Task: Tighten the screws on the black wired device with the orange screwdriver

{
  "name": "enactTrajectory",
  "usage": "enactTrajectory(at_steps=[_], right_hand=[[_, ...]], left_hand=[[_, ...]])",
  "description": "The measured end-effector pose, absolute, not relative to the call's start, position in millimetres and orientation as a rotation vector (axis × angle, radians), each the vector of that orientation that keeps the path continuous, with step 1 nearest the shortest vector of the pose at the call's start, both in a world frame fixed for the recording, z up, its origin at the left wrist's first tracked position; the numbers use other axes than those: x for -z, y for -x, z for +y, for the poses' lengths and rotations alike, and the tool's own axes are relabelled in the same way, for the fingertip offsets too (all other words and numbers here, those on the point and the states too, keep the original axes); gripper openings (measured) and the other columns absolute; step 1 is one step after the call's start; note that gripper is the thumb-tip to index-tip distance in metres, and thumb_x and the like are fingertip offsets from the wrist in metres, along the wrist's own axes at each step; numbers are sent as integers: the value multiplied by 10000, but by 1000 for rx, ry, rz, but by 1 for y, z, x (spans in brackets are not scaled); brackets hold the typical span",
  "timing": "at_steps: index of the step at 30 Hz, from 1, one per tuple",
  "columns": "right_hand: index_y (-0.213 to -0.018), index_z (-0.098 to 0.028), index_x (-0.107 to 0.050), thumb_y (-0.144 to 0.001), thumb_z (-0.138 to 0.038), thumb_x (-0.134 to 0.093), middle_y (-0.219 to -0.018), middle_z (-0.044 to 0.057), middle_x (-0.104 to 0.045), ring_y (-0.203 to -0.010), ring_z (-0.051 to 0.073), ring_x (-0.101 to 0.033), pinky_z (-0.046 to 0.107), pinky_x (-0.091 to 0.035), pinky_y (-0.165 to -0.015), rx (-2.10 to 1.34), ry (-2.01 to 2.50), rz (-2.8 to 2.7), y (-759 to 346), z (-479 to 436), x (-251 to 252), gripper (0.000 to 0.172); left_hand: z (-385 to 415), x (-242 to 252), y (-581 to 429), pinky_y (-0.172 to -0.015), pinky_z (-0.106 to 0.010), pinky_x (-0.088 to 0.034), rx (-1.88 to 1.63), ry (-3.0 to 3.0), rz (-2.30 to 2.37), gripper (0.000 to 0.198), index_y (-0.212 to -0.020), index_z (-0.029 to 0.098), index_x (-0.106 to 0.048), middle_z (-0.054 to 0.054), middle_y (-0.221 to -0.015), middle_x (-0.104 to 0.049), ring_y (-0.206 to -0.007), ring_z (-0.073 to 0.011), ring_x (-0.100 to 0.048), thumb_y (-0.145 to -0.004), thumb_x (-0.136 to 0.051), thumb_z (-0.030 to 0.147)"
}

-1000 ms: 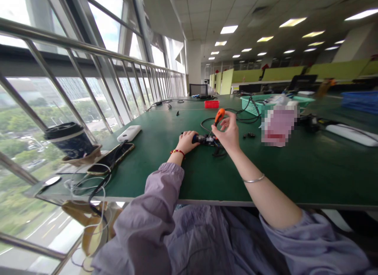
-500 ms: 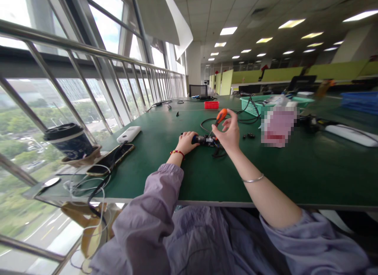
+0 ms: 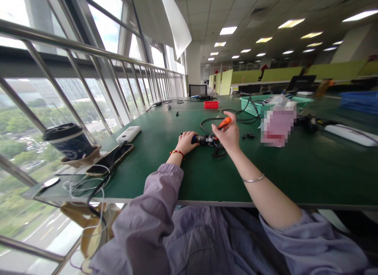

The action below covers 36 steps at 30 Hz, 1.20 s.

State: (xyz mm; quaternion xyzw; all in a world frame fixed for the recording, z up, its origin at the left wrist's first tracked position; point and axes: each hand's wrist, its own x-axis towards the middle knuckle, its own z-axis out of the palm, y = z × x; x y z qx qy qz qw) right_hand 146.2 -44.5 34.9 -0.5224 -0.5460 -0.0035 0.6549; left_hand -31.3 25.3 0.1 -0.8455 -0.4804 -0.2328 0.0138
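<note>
**Green bench by the glass wall, both hands on one small part**

Long green matte tabletop (image 3: 165, 172) runs beside a slanted glass wall with steel railing (image 3: 88, 46); open office behind, ceiling light panels (image 3: 228, 30) lit.

At the left edge I see a dark paper coffee cup (image 3: 69, 141), a black phone (image 3: 110, 158) with white cables, and a white power bank (image 3: 129, 133). Farther back are a small red plastic box (image 3: 211, 104) and a green mesh basket (image 3: 251, 103).

Mid-table, my left hand (image 3: 186, 141) is closed on one end of a small black-and-blue device (image 3: 203, 140) lying on the surface. My right hand (image 3: 228, 135) pinches an orange-handled screwdriver (image 3: 225, 123), tilted, tip down at the device. The hands are near each other, not touching.
</note>
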Motion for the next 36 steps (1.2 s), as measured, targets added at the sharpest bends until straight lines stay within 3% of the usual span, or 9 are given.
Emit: enactTrajectory(at_steps=[4, 6, 12, 19, 23, 26, 30, 32, 36], right_hand=[[-812, -225, -604, -712, -445, -566, -654, -2, -579, -651, 180, -562, 298, -443, -637, 11, 1261, -1247, -147, -46, -36, 244], [-817, -229, -601, -727, -395, -544, -657, -4, -580, -636, 173, -555, 296, -445, -634, -8, 1229, -1289, -146, -45, -36, 197], [-1153, -213, -476, -651, -378, -613, -822, -4, -590, -618, 142, -544, 281, -450, -603, 2, 1143, -1297, -145, -41, -33, 545], [-861, -230, -594, -713, -395, -555, -645, -15, -552, -629, 171, -549, 294, -443, -631, 21, 1255, -1255, -146, -45, -35, 225], [-1146, -216, -489, -662, -328, -594, -834, 14, -600, -632, 156, -544, 295, -454, -605, 3, 1120, -1276, -145, -43, -34, 508], [-1173, -215, -467, -640, -370, -627, -832, 15, -594, -624, 155, -537, 296, -452, -594, 23, 1151, -1238, -145, -42, -34, 577], [-872, -226, -590, -692, -427, -585, -644, -13, -547, -642, 179, -545, 304, -442, -623, 1, 1292, -1177, -146, -45, -36, 270], [-847, -222, -593, -708, -383, -563, -662, -9, -557, -652, 175, -550, 302, -443, -631, -25, 1259, -1214, -145, -45, -36, 215], [-1168, -224, -470, -662, -325, -596, -822, -6, -590, -635, 148, -545, 287, -446, -596, -37, 1143, -1295, -145, -43, -34, 531]], left_hand=[[26, 0, 31, -981, -443, -350, 732, 2636, -1496, 383, -1127, 259, -540, -50, -1187, -571, -1160, -271, -441, -767, -647, 330], [26, 0, 31, -981, -443, -349, 733, 2634, -1502, 385, -1130, 260, -540, -50, -1190, -570, -1161, -271, -439, -767, -647, 330], [25, 0, 31, -976, -440, -352, 734, 2636, -1493, 381, -1128, 260, -541, -50, -1183, -571, -1151, -268, -444, -768, -644, 327], [24, -1, 31, -983, -446, -347, 720, 2636, -1509, 387, -1137, 256, -537, -53, -1203, -566, -1167, -273, -435, -772, -643, 327], [24, -1, 31, -983, -441, -349, 716, 2639, -1514, 383, -1136, 268, -536, -48, -1200, -563, -1172, -269, -434, -773, -640, 327], [24, -1, 31, -981, -440, -351, 725, 2640, -1504, 380, -1132, 265, -537, -46, -1195, -566, -1165, -267, -438, -772, -642, 327], [25, 1, 31, -978, -447, -354, 729, 2637, -1499, 384, -1129, 254, -540, -52, -1192, -570, -1160, -275, -440, -768, -648, 324], [26, 1, 31, -978, -450, -354, 730, 2636, -1494, 385, -1130, 253, -540, -54, -1188, -572, -1160, -278, -441, -767, -649, 325], [26, 1, 31, -977, -448, -354, 735, 2636, -1488, 379, -1130, 257, -537, -50, -1189, -570, -1161, -274, -440, -773, -643, 326]])
